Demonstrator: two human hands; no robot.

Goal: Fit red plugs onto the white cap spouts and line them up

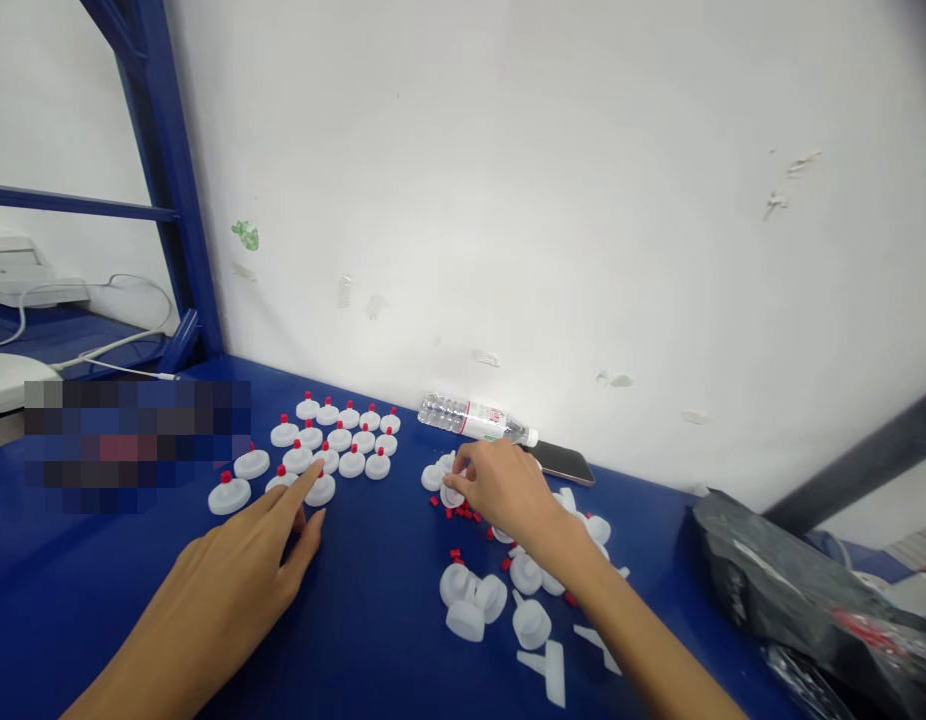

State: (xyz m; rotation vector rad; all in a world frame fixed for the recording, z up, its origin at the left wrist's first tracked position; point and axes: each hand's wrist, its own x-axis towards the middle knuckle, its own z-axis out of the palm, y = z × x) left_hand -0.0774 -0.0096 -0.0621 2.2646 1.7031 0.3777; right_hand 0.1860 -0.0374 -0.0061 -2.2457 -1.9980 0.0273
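My left hand (257, 545) lies on the blue table (380, 640) with fingers stretched out, the fingertips touching a white disc with a red cap (320, 488) at the near edge of a group of several such capped discs (339, 435). My right hand (500, 490) is curled, its fingertips pinching a white disc (452, 495) in a loose pile. Small red caps (463, 514) lie scattered just under that hand. More white uncapped parts (474, 595) lie near my right forearm.
A clear water bottle (474, 418) lies on its side against the white wall, with a dark phone (560, 462) beside it. A black plastic bag (808, 600) sits at the right. A blue shelf frame (163, 170) and white cables stand at the left.
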